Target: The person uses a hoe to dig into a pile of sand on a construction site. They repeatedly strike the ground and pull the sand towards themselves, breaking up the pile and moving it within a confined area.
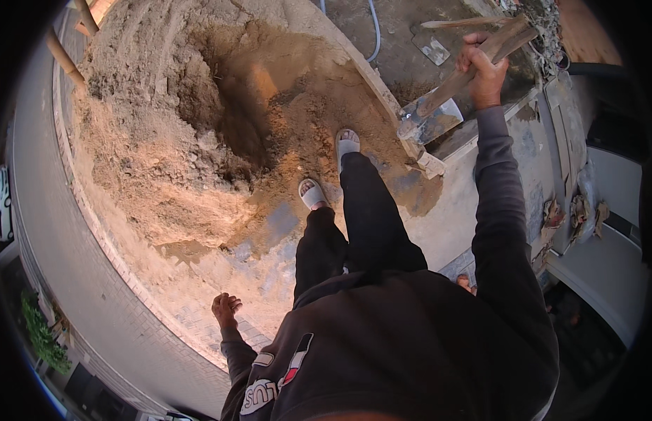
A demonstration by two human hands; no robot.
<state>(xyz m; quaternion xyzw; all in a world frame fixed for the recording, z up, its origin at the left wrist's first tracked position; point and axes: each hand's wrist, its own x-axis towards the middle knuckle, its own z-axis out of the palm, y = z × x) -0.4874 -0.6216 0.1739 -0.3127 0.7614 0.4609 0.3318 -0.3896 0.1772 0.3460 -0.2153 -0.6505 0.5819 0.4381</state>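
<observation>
My right hand is closed around the wooden handle of a shovel, out to the right with the arm stretched forward. The shovel's metal blade points down and to the left, close to the corner of a wooden board frame, with mud on its edge. Whether the blade touches the board, I cannot tell. My left hand hangs low at the left above the sandy ground, its fingers loosely bent and apart, with nothing visible in it. A thin wooden stick lies beyond the shovel.
A heap of sand with a dug hollow lies ahead of my sandalled feet. Wet grey mortar fills the framed area at the far right, with a blue hose across it. A paved road curves along the left.
</observation>
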